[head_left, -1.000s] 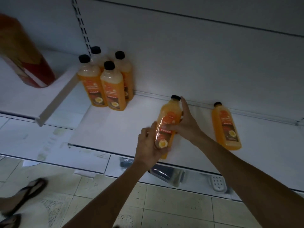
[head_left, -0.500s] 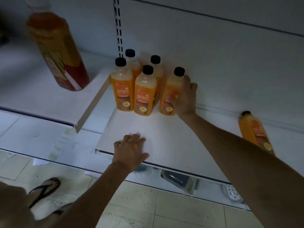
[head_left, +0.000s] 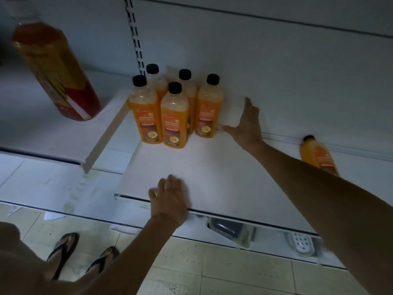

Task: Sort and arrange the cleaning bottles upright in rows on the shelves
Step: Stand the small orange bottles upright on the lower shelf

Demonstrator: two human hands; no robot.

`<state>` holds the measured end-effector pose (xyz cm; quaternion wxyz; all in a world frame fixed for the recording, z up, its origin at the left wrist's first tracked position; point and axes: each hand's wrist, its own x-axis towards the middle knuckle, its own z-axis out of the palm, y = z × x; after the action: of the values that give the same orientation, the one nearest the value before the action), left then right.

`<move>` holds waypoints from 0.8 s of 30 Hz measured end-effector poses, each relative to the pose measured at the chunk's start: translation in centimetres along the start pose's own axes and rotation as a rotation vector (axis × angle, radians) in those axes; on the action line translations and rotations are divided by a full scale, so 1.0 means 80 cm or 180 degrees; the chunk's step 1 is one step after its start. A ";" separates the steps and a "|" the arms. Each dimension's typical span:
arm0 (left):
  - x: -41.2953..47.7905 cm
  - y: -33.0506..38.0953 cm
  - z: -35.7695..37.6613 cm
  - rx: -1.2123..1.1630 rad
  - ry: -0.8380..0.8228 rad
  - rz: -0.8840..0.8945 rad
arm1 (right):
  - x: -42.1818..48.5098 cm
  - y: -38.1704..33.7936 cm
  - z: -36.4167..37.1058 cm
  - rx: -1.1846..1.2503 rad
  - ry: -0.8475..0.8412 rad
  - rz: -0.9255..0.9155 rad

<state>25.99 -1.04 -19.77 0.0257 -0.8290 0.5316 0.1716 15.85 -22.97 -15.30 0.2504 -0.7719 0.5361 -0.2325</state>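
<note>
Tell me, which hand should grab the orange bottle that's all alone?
Probably the right hand. It is open, empty and nearer the lone bottle; the left hand rests on the front edge of the shelf, farther away.

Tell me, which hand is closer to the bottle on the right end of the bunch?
The right hand. It is open just to the right of that bottle, thumb by its base. The left hand rests at the front edge of the shelf, well away.
</note>
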 end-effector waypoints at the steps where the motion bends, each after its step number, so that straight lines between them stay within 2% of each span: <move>1: -0.002 0.015 0.006 -0.0019 0.0104 -0.0066 | -0.004 0.025 -0.017 -0.0451 0.0018 -0.0031; 4: -0.002 0.072 0.023 -0.0225 0.0358 0.0185 | -0.017 0.105 -0.080 -0.1722 0.0044 0.0060; 6: 0.001 0.116 0.034 -0.0551 0.0335 0.0523 | -0.029 0.161 -0.121 -0.2086 -0.0067 0.0480; 7: 0.002 0.139 0.038 -0.0808 0.0307 0.0608 | -0.037 0.187 -0.139 -0.2036 -0.0159 0.0812; 10: -0.001 0.203 0.046 -0.1582 0.0355 0.0804 | -0.062 0.238 -0.170 -0.1074 -0.0425 0.1723; 12: -0.001 0.238 0.050 -0.1966 0.0185 0.0816 | -0.072 0.252 -0.175 -0.0626 -0.0470 0.1872; 16: 0.003 0.294 0.050 -0.2343 -0.0282 0.0258 | -0.091 0.248 -0.165 0.0298 -0.0912 0.2010; 18: -0.004 0.313 0.049 -0.2161 -0.0223 0.0162 | -0.103 0.239 -0.155 0.0610 -0.1066 0.1994; 20: -0.009 0.319 0.051 -0.2140 -0.0227 0.0107 | -0.110 0.228 -0.144 0.0595 -0.1228 0.1692; 24: 0.001 0.295 0.053 -0.2617 -0.0457 -0.0167 | -0.107 0.197 -0.126 0.0675 -0.1218 0.1028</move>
<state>3.90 -10.37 -20.43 -0.2660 -0.7694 0.3944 0.4262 -4.38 -20.96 -18.40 0.4604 -0.6758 0.5678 -0.0943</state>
